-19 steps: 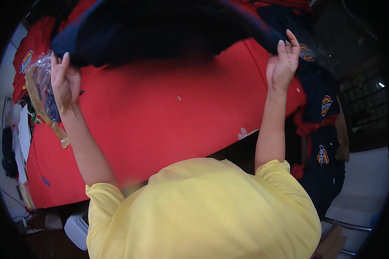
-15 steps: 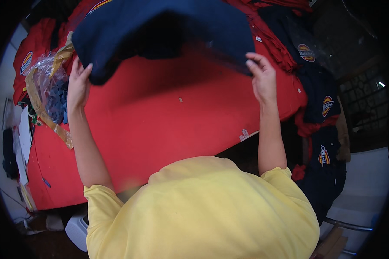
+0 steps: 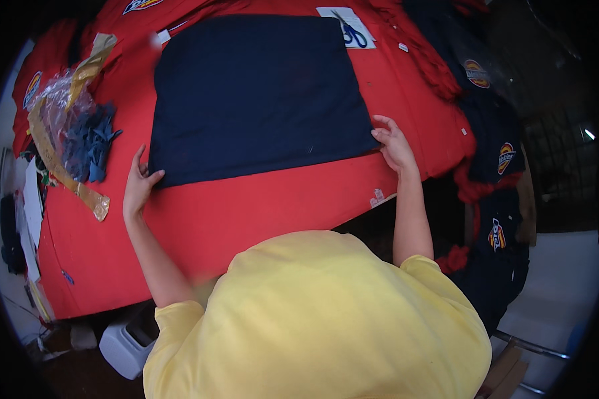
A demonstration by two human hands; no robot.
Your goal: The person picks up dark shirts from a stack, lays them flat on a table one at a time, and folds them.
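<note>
Navy cloth (image 3: pixel 259 93) is lying flat on the red table (image 3: pixel 246 219) in front of the person, spanning between both hands. Left hand (image 3: pixel 138 189) is curving half-open at the near-left corner, thumb touching the fabric, fingers spreading just past the side edge. Right hand (image 3: pixel 399 149) is doing likewise at the near-right corner, index finger extending. Can't tell whether either grip is pinching or just resting. Long axis is running roughly left-right; near edge is slanting, right end sitting farther from the person. Fabric is looking matte and mostly smooth, outline forming a rough rectangle. Past the far-right corner, dark-handled scissors (image 3: pixel 353 38) are lying on white paper (image 3: pixel 326 12). Left: crinkled clear plastic (image 3: pixel 61 100), a shiny brown strip (image 3: pixel 53 156) and blue-grey scraps (image 3: pixel 90 143) are bunching together. Right: navy garments (image 3: pixel 489 126) with colored badges are sitting well apart.
</note>
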